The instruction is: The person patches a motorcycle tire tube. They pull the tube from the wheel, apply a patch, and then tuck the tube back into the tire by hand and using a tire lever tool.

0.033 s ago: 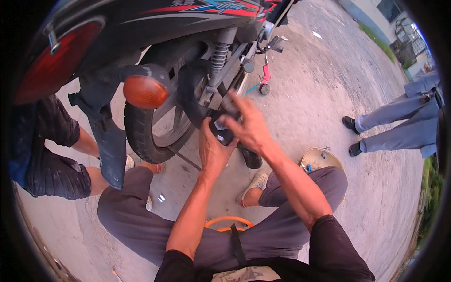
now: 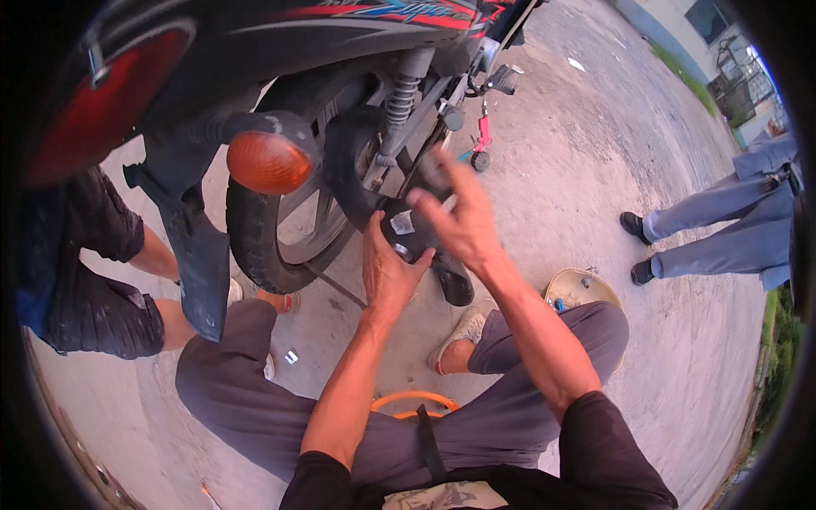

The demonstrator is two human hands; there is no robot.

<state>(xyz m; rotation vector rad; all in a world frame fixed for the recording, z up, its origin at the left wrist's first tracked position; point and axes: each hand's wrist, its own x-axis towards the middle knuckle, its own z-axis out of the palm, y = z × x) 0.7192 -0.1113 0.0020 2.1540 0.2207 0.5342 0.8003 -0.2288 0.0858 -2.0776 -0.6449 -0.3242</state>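
A black inner tube bulges out from the rear wheel of a motorcycle. My left hand is closed around a stretch of it, thumb on the near side. On that stretch shows a small pale patch. Just above and to the right is my right hand, thumb and forefinger curved around a grey, rounded shape smeared by motion; its kind cannot be made out. A lower loop of the tube hangs below my hands. The tyre stays around the wheel.
An orange turn signal juts out at left. A pale tray with small parts lies by my right knee. An orange ring-shaped thing is between my legs. One person crouches at left; another stands at right.
My right hand has lifted slightly up and to the right, away from the tube, uncovering more of the pale patch. My left hand keeps its grip almost unmoved.
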